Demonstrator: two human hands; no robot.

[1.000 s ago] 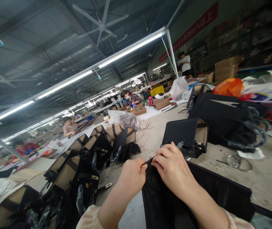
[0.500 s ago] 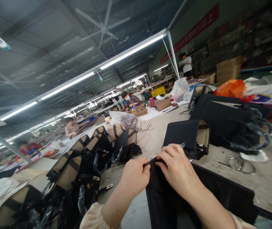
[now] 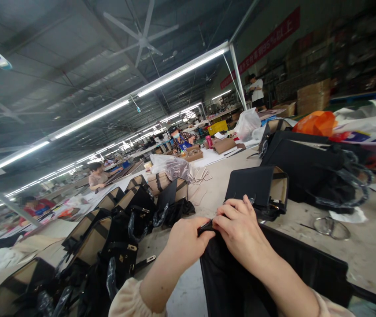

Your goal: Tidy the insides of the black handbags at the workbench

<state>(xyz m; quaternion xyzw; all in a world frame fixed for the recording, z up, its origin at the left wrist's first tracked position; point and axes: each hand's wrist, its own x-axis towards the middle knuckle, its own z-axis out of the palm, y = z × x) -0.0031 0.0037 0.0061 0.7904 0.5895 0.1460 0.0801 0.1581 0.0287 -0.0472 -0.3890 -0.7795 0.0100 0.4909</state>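
Observation:
Black fabric point(image 3: 223, 273) hangs down in front of me, its top edge pinched between my two hands. My left hand point(image 3: 188, 244) is closed on that edge, thumb below and fingers above. Close beside it, my right hand point(image 3: 239, 226) grips the same edge with bent fingers; its fingertips are partly hidden. Below my right forearm lies a flat black bag panel point(image 3: 310, 259) with a strap running to the right. Just beyond my right hand stands a black handbag point(image 3: 250, 185) with a beige inside.
Several black handbags point(image 3: 118, 237) with plastic-wrapped handles crowd the left. More black bag pieces point(image 3: 300, 167) are stacked at right, near scissors point(image 3: 331, 228). Clear plastic bags point(image 3: 171, 167) and beige strips point(image 3: 203, 176) lie farther back. Co-workers sit beyond, one in a mask point(image 3: 181, 140).
My left hand has shifted slightly right, closer to my right hand, along the fabric edge. The edge between them now looks bunched or folded. The masked co-worker's arm has moved.

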